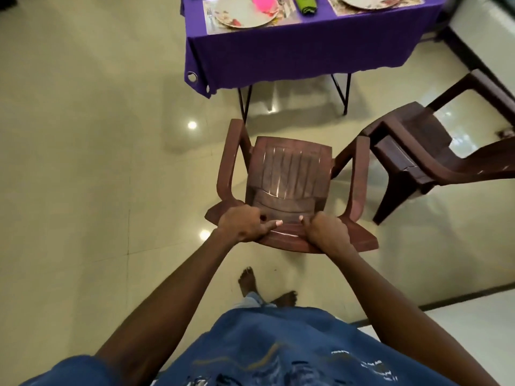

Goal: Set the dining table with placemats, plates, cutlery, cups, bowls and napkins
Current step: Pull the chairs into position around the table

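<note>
Hands first: left hand (245,225) and right hand (326,232) both grip the top of a brown plastic chair's (289,174) backrest, fingers curled over it, thumbs pointing at each other. Well beyond them sits the purple-clothed table (301,48); a second chair (426,157) is off to the right. Up there a placemat (211,26) carries a plate (242,15), fork (210,15) beside it, green napkin (306,4) further right.

Chair (289,174): before the table (306,51), well apart. Second chair (418,157): just right of the chair. Placemat (250,15), plate (245,12), possibly a fork (209,15): on the table, beyond the chair.
</note>
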Motion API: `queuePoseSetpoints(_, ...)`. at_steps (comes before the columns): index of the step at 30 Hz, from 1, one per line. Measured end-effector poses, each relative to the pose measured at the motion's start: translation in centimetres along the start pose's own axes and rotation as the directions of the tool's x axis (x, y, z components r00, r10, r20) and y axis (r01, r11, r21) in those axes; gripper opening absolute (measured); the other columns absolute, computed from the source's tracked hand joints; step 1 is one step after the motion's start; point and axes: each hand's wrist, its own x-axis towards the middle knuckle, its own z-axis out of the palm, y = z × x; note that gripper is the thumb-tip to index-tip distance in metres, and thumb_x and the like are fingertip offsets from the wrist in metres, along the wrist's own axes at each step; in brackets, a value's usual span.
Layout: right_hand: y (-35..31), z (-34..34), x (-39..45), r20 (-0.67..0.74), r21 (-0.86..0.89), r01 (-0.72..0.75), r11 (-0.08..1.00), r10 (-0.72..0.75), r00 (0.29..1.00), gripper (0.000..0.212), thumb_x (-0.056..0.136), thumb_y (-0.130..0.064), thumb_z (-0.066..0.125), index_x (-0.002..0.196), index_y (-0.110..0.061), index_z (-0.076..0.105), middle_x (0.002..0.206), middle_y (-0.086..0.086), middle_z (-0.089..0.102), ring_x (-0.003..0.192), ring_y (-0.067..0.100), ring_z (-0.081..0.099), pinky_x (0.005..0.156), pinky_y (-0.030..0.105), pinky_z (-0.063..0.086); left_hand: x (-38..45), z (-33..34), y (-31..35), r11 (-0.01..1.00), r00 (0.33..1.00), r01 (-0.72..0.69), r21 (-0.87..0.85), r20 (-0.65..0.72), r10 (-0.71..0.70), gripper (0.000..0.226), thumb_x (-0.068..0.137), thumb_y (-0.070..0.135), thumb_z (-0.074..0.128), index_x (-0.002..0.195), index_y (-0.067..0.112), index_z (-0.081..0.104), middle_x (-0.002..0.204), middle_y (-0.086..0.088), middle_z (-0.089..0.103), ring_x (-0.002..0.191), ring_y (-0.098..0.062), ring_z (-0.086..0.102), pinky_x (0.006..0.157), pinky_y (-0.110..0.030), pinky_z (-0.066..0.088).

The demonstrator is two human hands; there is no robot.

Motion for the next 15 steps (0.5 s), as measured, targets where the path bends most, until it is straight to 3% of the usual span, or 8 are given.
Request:
queuePoseSetpoints(3,1.0,0.9,-2.6,-0.28,0.057,0.024,0.998,-0.007,0.96,0.06,0.099,-0.055,0.033,0.076,-0.013,0.069,0.068,0.002,0.065,0.06,0.021,0.058,0.062,0.032,0.05,-0.6,0.7,0.0,0.998,1.0,0.026,0.053,0.012,-0.027,0.088,0.076,0.091,0.016,0.084,0.022,0.069,0.079,0.001,0.067,0.072,-0.018,0.062,0.069,-0.032,0.05)
queuePoseSetpoints(6,1.3,1.9,-4.1,-0.384,0.068,0.069,0.995,-0.038,0.923,0.063,0.1,-0.053,0.032,0.069,-0.014,0.07,0.058,-0.001,0.06,0.049,0.015,0.053,0.053,0.028,0.046,-0.9,0.6,0.1,0.993,0.995,0.098,0.058,-0.023,-0.097,0.083,0.08,0.088,0.02,0.07,0.016,0.061,0.068,-0.002,0.061,0.066,-0.02,0.061,0.069,-0.034,0.051)
queuePoseSetpoints(10,1.3,1.3,-3.7,-0.409,0.057,0.162,0.985,-0.125,0.904,0.061,0.101,-0.051,0.032,0.068,-0.016,0.069,0.053,-0.005,0.054,0.044,0.011,0.047,0.047,0.024,0.036,-0.9,0.5,0.4,0.985,0.981,0.161,0.065,-0.123,-0.152,0.078,0.087,0.08,0.023,0.071,0.014,0.061,0.068,-0.002,0.06,0.066,-0.02,0.061,0.067,-0.032,0.047)
queuePoseSetpoints(15,0.8,-1.2,-0.5,-0.428,0.016,0.178,0.984,-0.154,0.89,0.056,0.099,-0.051,0.035,0.075,-0.017,0.072,0.059,-0.001,0.063,0.051,0.017,0.054,0.053,0.026,0.04,1.9,-1.0,0.5,0.98,0.959,0.194,0.041,-0.218,-0.181,0.081,0.086,0.078,0.017,0.088,0.021,0.073,0.082,-0.003,0.069,0.076,-0.025,0.063,0.072,-0.035,0.047)
